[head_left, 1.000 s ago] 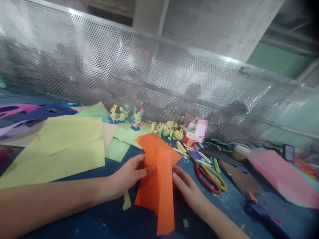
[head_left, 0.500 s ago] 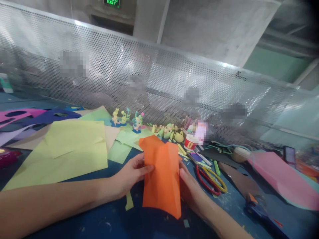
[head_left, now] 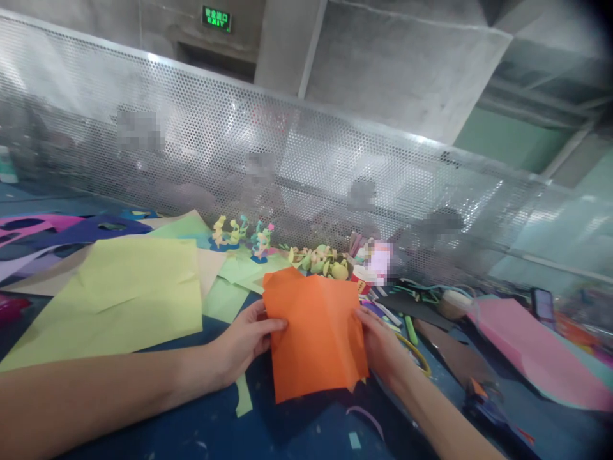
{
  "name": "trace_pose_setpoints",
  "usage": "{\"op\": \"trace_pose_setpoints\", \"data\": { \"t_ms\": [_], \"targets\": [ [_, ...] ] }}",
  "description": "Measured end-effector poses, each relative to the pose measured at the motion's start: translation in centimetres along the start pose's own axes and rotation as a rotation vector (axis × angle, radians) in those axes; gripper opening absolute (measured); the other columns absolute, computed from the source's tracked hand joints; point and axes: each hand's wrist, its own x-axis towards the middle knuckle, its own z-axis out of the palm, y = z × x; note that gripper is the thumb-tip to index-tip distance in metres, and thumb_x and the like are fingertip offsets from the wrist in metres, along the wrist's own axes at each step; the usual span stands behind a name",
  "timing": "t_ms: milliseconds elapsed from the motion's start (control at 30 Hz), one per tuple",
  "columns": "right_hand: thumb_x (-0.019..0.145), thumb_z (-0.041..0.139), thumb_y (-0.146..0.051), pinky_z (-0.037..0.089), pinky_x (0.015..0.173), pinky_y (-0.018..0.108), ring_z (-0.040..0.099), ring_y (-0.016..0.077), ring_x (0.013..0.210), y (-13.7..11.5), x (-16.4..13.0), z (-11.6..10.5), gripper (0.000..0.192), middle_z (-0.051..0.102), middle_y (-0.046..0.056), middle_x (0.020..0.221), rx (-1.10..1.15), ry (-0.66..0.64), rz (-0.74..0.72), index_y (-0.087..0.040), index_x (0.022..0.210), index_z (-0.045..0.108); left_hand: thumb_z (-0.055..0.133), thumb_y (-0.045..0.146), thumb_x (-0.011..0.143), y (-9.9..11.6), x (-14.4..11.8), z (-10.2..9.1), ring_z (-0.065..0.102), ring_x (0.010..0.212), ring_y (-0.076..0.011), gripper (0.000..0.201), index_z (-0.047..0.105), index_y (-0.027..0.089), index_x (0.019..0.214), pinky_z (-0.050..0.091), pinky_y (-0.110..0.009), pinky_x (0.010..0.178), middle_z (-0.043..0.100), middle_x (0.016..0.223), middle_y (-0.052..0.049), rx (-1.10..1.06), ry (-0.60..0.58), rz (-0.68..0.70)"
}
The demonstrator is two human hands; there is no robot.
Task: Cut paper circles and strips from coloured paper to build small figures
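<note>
Orange paper (head_left: 316, 338) between left hand (head_left: 244, 342), right hand (head_left: 380, 348).

We note a perforated metal screen (head_left: 306, 172) behind the dark blue surface (head_left: 297, 441); grey concrete walls (head_left: 393, 70) beyond, a lit green exit sign (head_left: 216, 18), one green-painted wall (head_left: 507, 137).

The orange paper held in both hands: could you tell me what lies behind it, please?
Behind the orange paper, small yellow-green figures and light green sheets show. The blue tabletop beneath it is covered.
</note>
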Motion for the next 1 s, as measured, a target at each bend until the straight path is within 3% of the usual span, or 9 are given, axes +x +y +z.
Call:
{"op": "trace_pose_setpoints", "data": {
  "t_ms": [67, 133, 233, 300, 467, 567, 667, 833, 1000],
  "targets": [
    [0.061, 0.076, -0.029, 0.049, 0.062, 0.025, 0.066, 0.0161, 0.068, 0.3, 0.0, -0.1, 0.03, 0.07, -0.002, 0.077, -0.002, -0.008, 0.015, -0.022, 0.085, 0.059, 0.068, 0.016, 0.066, 0.3, -0.1, 0.0, 0.063, 0.087, -0.0175, 0.035, 0.058, 0.019, 0.099, 0.05, -0.026, 0.073, 0.065, 0.102, -0.005, -0.045, 0.025, -0.034],
    [0.065, 0.074, -0.033, 0.049, 0.065, 0.026, 0.066, 0.0166, 0.071, 0.5, -0.1, 0.1, 0.032, 0.07, -0.003, 0.082, -0.034, -0.032, 0.013, -0.024, 0.09, 0.057, 0.062, 0.031, 0.072, 0.7, -0.2, 0.1, 0.064, 0.078, -0.0172, 0.025, 0.061, 0.016, 0.092, 0.049, -0.025, 0.067, 0.068, 0.091, -0.005, -0.102, 0.008, -0.1],
    [0.069, 0.069, -0.039, 0.049, 0.069, 0.029, 0.066, 0.0184, 0.077, 0.6, -0.2, 0.1, 0.035, 0.069, -0.003, 0.085, -0.184, -0.049, 0.015, -0.026, 0.097, 0.053, 0.047, 0.059, 0.075, 1.4, -0.4, 0.1, 0.064, 0.073, -0.0201, 0.052, 0.063, 0.011, 0.088, 0.048, -0.028, 0.063, 0.068, 0.083, -0.009, -0.173, -0.038, -0.205],
    [0.071, 0.067, -0.043, 0.048, 0.072, 0.031, 0.065, 0.0197, 0.08, 0.7, -0.1, 0.0, 0.037, 0.069, -0.001, 0.087, -0.344, -0.059, -0.021, -0.024, 0.099, 0.052, 0.045, 0.065, 0.073, 1.7, -0.5, 0.1, 0.064, 0.077, -0.0221, 0.061, 0.062, 0.012, 0.097, 0.048, -0.028, 0.064, 0.068, 0.085, -0.009, -0.197, -0.038, -0.245],
    [0.075, 0.059, -0.047, 0.045, 0.085, 0.037, 0.06, 0.0254, 0.095, 1.0, 0.1, 0.0, 0.04, 0.065, 0.01, 0.102, -0.751, -0.13, -0.2, -0.016, 0.101, 0.057, 0.04, 0.063, 0.079, 2.6, -0.5, 0.2, 0.061, 0.091, -0.0254, 0.067, 0.033, 0.025, 0.134, 0.045, -0.033, 0.075, 0.065, 0.084, -0.005, -0.088, -0.254, -0.256],
    [0.08, 0.054, -0.043, 0.046, 0.086, 0.037, 0.06, 0.0244, 0.098, 1.0, -0.4, 0.5, 0.036, 0.063, 0.01, 0.11, -0.893, -0.18, -0.268, -0.017, 0.104, 0.059, 0.049, 0.051, 0.082, 3.5, -0.6, 0.2, 0.057, 0.103, -0.0242, 0.073, 0.008, 0.037, 0.14, 0.042, -0.035, 0.086, 0.063, 0.097, -0.002, 0.108, -0.313, -0.244],
    [0.083, 0.051, -0.04, 0.046, 0.087, 0.035, 0.06, 0.0226, 0.099, 0.5, -1.0, 1.3, 0.031, 0.064, 0.008, 0.11, -0.98, -0.184, -0.334, -0.019, 0.104, 0.06, 0.055, 0.04, 0.083, 4.7, -0.6, 0.2, 0.051, 0.112, -0.0232, 0.08, -0.001, 0.039, 0.14, 0.037, -0.038, 0.094, 0.057, 0.114, -0.003, 0.26, -0.45, -0.216],
    [0.084, 0.049, -0.036, 0.044, 0.091, 0.037, 0.058, 0.0229, 0.102, -1.4, -0.7, 2.2, 0.029, 0.065, 0.007, 0.11, -1.08, -0.13, -0.481, -0.02, 0.104, 0.061, 0.069, 0.026, 0.072, 5.9, -0.1, 0.8, 0.05, 0.112, -0.0224, 0.089, 0.013, 0.04, 0.139, 0.035, -0.041, 0.098, 0.053, 0.118, -0.003, 0.506, -0.597, -0.114],
    [0.082, 0.05, -0.036, 0.048, 0.073, 0.03, 0.063, 0.0195, 0.081, -3.6, 0.6, 3.1, 0.025, 0.068, 0.005, 0.09, -1.134, -0.113, -0.516, -0.02, 0.099, 0.06, 0.072, 0.026, 0.065, 7.0, 0.2, 1.2, 0.036, 0.125, -0.0242, 0.064, 0.048, 0.035, 0.123, 0.039, -0.034, 0.096, 0.044, 0.133, 0.003, 0.678, -0.764, -0.047]
  ]
}}
